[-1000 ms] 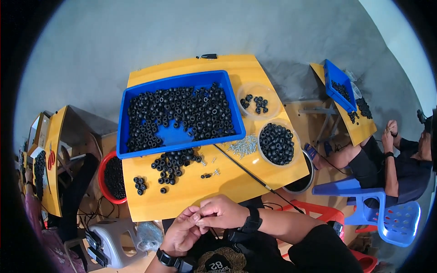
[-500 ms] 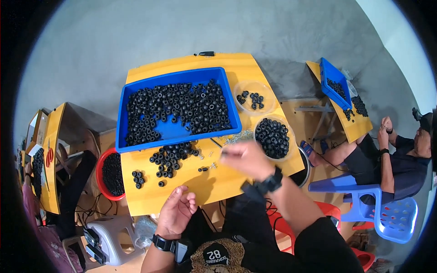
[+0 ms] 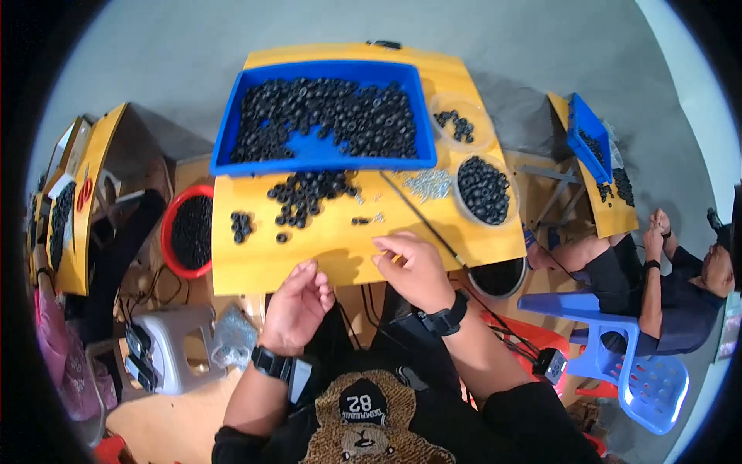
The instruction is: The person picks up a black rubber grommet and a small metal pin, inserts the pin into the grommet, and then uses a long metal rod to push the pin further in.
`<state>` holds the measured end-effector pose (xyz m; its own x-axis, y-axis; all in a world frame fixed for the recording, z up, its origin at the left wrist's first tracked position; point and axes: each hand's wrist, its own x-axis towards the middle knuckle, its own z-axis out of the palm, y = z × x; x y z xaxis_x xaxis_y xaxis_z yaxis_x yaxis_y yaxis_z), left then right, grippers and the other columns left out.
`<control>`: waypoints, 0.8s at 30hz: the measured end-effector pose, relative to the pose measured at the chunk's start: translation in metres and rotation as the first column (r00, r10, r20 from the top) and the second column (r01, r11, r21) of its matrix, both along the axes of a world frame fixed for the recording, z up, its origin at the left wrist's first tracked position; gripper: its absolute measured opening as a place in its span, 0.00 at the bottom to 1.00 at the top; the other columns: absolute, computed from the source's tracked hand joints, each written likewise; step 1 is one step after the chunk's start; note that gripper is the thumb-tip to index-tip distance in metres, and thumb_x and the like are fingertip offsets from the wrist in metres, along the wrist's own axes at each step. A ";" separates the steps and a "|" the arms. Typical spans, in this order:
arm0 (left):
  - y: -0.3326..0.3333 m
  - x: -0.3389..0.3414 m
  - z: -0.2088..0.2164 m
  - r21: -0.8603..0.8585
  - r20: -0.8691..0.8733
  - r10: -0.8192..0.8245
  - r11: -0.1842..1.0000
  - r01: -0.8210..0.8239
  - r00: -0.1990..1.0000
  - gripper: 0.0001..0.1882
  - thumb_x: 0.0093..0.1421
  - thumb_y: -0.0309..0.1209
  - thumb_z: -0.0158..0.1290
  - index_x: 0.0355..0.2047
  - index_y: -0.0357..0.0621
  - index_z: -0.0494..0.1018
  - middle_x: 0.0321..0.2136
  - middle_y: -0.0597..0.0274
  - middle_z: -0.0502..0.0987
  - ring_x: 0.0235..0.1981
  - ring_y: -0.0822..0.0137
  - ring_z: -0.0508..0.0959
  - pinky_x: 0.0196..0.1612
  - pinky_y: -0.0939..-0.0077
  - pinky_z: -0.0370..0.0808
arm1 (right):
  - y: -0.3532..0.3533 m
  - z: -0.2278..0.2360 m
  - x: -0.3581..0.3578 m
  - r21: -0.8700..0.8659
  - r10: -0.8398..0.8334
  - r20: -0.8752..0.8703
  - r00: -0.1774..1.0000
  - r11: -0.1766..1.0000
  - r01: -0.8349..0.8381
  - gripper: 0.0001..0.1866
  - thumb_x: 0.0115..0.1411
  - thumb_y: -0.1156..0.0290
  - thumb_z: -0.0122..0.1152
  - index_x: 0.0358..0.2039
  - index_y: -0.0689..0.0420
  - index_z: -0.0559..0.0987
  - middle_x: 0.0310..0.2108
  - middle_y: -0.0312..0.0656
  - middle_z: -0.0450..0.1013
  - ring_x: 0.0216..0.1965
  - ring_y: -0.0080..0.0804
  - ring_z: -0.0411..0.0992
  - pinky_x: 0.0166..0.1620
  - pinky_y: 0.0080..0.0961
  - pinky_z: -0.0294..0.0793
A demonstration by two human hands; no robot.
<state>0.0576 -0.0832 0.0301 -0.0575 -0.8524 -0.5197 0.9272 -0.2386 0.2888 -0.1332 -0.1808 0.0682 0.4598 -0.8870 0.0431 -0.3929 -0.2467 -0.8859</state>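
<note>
My left hand (image 3: 300, 305) is above the table's near edge, palm up, fingers curled and thumb tip close to the index finger; whatever it may hold is too small to make out. To its right my right hand (image 3: 417, 271) has its thumb and index finger apart, with nothing visible between them. Just beyond the hands lie a few small black pieces (image 3: 360, 222) beside tiny silver parts (image 3: 379, 218). Farther off is a loose pile of black ring-shaped pieces (image 3: 305, 197), with a small cluster (image 3: 241, 226) to its left and a single piece (image 3: 282, 237).
A blue tray (image 3: 325, 165) of black pieces fills the table's (image 3: 247, 271) far side. Right of it stand two clear tubs, one fuller (image 3: 483, 191), one sparser (image 3: 456, 125). A thin black cord or rod (image 3: 427, 220) crosses the table. A red basin (image 3: 166, 240) is left; co-workers sit both sides.
My right hand has drawn back toward me from over the silver parts, and its fingers have parted. The left hand stays curled. The whole view has shifted, so the table appears higher.
</note>
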 end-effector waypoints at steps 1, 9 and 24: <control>0.000 0.001 0.002 -0.030 -0.004 -0.007 1.000 0.007 1.000 0.02 0.63 0.31 0.49 0.34 0.49 0.70 0.25 0.68 0.75 0.26 0.72 0.73 0.31 0.80 0.71 | 0.009 -0.009 0.001 -0.029 0.038 0.001 0.999 0.999 -0.038 0.12 0.52 0.76 0.62 0.39 0.65 0.79 0.31 0.43 0.74 0.27 0.25 0.73 0.31 0.19 0.72; 0.011 0.004 0.003 -0.052 -0.023 0.019 0.998 -0.020 1.000 0.04 0.64 0.32 0.48 0.36 0.47 0.70 0.25 0.68 0.74 0.27 0.72 0.71 0.32 0.80 0.70 | 0.015 -0.001 -0.007 -0.058 0.040 -0.178 0.983 0.997 -0.051 0.05 0.49 0.76 0.61 0.27 0.62 0.80 0.23 0.45 0.73 0.26 0.38 0.73 0.30 0.27 0.71; 0.049 0.011 -0.002 -0.098 -0.006 0.011 0.995 -0.011 1.000 0.06 0.64 0.30 0.48 0.41 0.46 0.69 0.29 0.65 0.74 0.29 0.73 0.72 0.33 0.81 0.70 | -0.035 -0.017 0.042 -0.364 -0.072 -0.290 0.954 0.930 -0.040 0.07 0.47 0.79 0.59 0.29 0.61 0.80 0.26 0.48 0.72 0.28 0.46 0.72 0.33 0.34 0.72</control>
